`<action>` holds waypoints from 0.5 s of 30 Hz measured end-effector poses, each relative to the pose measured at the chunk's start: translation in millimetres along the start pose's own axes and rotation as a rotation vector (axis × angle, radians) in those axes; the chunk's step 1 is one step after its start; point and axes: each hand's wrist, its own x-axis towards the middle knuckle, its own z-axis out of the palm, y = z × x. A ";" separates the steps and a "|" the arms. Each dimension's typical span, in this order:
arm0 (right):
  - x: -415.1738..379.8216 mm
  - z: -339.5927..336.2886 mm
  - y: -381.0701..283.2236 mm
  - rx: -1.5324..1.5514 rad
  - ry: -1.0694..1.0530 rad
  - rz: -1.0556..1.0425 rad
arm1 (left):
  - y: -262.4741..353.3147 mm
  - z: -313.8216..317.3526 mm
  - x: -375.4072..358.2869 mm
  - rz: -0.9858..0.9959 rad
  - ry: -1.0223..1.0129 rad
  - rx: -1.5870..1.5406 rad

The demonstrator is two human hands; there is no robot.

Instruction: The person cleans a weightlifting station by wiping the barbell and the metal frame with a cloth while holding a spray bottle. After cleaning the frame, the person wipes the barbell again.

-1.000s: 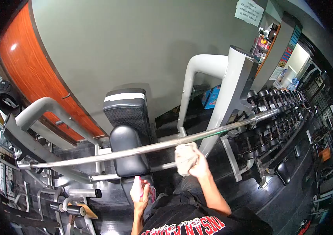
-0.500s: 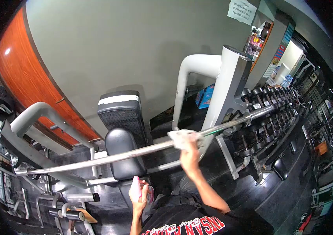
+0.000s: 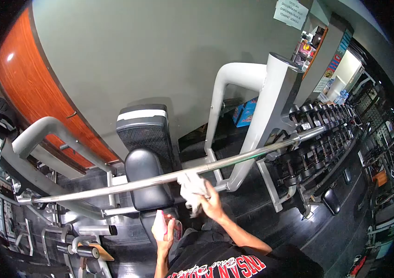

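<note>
My right hand [image 3: 212, 204] is closed on a crumpled white cloth [image 3: 191, 187]. The cloth's upper edge meets the underside of a long metal barbell [image 3: 109, 188], and its lower end hangs loose. Low in the view, my left hand [image 3: 163, 238] grips a spray bottle [image 3: 161, 223] with a pink and white top; my fingers cover part of its body. The bar runs across the frame in front of a black padded bench [image 3: 142, 169], resting on a grey rack at both sides.
A thick grey upright [image 3: 271, 111] stands right of the bench, with a dumbbell rack [image 3: 317, 155] beyond it. A curved grey frame [image 3: 44, 134] rises at the left before an orange wood panel [image 3: 44, 83]. A blue box [image 3: 245, 112] lies by the wall.
My right hand and the cloth have moved left and down along the bar, toward the bench. My left hand stays nearly where it was with the spray bottle.
</note>
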 end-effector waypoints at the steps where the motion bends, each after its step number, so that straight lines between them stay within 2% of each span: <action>1: 6.1 -3.5 -12.3 -0.023 0.095 -0.084 | 1.9 -0.8 0.2 -0.028 -0.012 -0.006; 2: 12.3 -8.8 -19.4 -0.045 0.191 -0.170 | -1.0 -2.0 -0.8 -0.028 -0.011 -0.006; 4: 30.5 -28.3 -19.5 -0.019 0.275 -0.150 | -10.3 -4.7 -2.5 -0.041 -0.029 -0.037; 5: 41.5 -39.3 -26.9 -0.262 0.283 -0.271 | -11.7 -5.4 -2.9 -0.037 -0.027 -0.036; 6: 50.8 -47.3 -44.2 -0.441 0.201 -0.314 | -12.2 -5.6 -2.8 -0.028 -0.015 -0.068; 8: 59.2 -63.6 -44.9 -1.198 0.086 -0.386 | -14.3 -6.6 -2.0 -0.013 -0.005 -0.102; 11: 55.4 -60.0 -49.0 -1.123 0.097 -0.374 | -19.3 -7.7 -1.9 0.026 0.022 -0.082; 13: 53.0 -54.8 -54.1 -1.128 0.103 -0.359 | -23.0 -9.4 -1.1 -0.026 -0.009 -0.060; 15: 59.6 -64.6 -31.1 -1.173 0.106 -0.378 | -29.0 -7.7 0.9 -0.021 -0.038 -0.052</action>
